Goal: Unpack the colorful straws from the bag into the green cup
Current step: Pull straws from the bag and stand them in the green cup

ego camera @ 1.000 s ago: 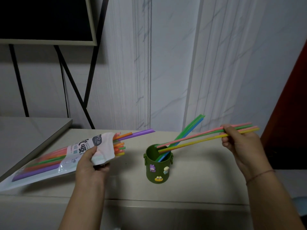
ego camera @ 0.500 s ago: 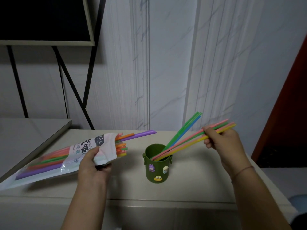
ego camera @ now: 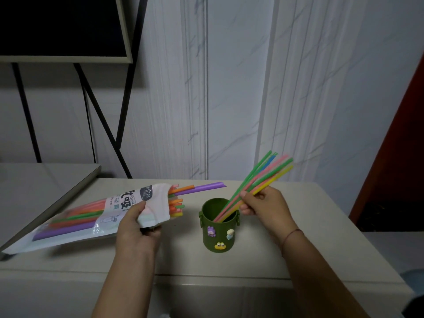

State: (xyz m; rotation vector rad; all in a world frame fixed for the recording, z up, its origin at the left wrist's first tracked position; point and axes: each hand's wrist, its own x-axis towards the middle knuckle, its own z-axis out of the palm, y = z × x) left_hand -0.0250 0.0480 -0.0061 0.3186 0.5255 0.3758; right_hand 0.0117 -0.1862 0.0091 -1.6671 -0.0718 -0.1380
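Observation:
A green cup (ego camera: 219, 235) with small cartoon stickers stands upright on the beige table (ego camera: 309, 216). Several straws (ego camera: 263, 174) in green, blue, pink and yellow lean out of it to the upper right. My right hand (ego camera: 266, 208) pinches a few of them just above the rim. My left hand (ego camera: 137, 228) grips the open end of a white and clear straw bag (ego camera: 75, 222), which lies tilted to the left. Orange, green, yellow and one long purple straw (ego camera: 206, 187) poke out of the bag's mouth towards the cup.
A grey board (ego camera: 46, 187) lies under the bag at the left. Behind it a black metal stand (ego camera: 101, 115) carries a dark framed panel (ego camera: 62, 28). A marbled white wall runs along the back. A dark red door (ego camera: 399, 143) is at the right.
My right hand has moved left and down towards the cup, and the straws it holds have tipped from nearly level to steeply leaning with their lower ends inside the cup. The bag stays held.

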